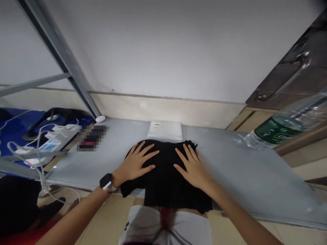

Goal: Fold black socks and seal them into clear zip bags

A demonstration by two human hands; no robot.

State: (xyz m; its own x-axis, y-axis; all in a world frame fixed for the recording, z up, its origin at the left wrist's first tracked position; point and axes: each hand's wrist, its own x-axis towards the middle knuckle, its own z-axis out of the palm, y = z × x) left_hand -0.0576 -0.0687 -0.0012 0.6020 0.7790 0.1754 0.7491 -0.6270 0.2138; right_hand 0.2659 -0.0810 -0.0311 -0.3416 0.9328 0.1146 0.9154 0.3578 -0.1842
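A black cloth garment (166,180) lies spread on the grey tabletop, its near part hanging over the front edge above my lap. My left hand (138,161) rests flat on its left part with the fingers spread; a dark watch is on that wrist. On the right part of the cloth lies my right hand (190,166), palm down, fingers apart. Neither hand grips the fabric. Just behind the cloth is a flat white packet (165,130) with a small label, close to the wall.
A clear plastic bottle with a green label (278,131) is at the right. To the left are a pixelated dark item (91,138), a white power strip (51,144) with cables and a metal frame post (61,51). The grey table (242,177) runs along the wall.
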